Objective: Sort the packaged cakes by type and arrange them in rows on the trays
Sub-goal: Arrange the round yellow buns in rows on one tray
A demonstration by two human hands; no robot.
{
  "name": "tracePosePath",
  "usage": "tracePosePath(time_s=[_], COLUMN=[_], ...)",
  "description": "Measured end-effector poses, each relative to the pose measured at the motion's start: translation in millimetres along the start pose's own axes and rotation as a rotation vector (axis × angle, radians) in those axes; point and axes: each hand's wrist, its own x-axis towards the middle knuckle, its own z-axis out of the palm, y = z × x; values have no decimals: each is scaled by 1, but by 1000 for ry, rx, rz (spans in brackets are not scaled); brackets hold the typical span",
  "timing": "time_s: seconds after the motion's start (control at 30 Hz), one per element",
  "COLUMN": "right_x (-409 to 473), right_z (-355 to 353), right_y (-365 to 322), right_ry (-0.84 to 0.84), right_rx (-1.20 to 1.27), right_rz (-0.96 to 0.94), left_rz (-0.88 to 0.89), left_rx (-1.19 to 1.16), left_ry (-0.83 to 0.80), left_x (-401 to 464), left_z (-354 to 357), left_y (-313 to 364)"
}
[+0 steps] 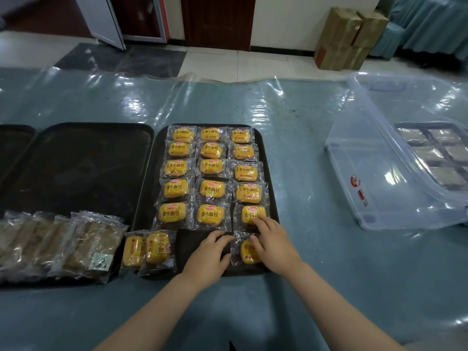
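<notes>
Sixth row under way: my right hand (269, 239) lies with fingers spread flat on a yellow cake packet (247, 250) at the near right of the middle tray (272, 198), fingertips reaching the packet above, while my left hand (209, 254) rests loosely curled on bare tray, its fingertips touching that packet's wrapper edge. I judge the packets light, soft and slippery in crinkly film. I would hold one by its crimped edges, not squeeze the cake.
</notes>
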Motion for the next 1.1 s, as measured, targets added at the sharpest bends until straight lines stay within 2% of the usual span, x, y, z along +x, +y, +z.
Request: tracePosePath(time_s=[0.13, 0.4, 0.57, 0.77, 1.1], right_x=[-4, -5, -3, 3, 13], right_z=[9, 34, 52, 79, 107], right_y=[-16, -69, -104, -131, -155], right_ry=[62, -6, -97, -241, -263], right_rx=[-15, 53, 194, 322, 290], right_rz=[-42, -97, -44, 57, 171], left_rz=[18, -12, -81, -166, -168], left_rx=[12, 92, 161, 206, 219], left_ry=[64, 232, 295, 232, 154], left_x=[-7, -24, -35, -46, -48], left_z=[-18, -55, -75, -89, -94], left_y=[-14, -54, -86, -119, -140])
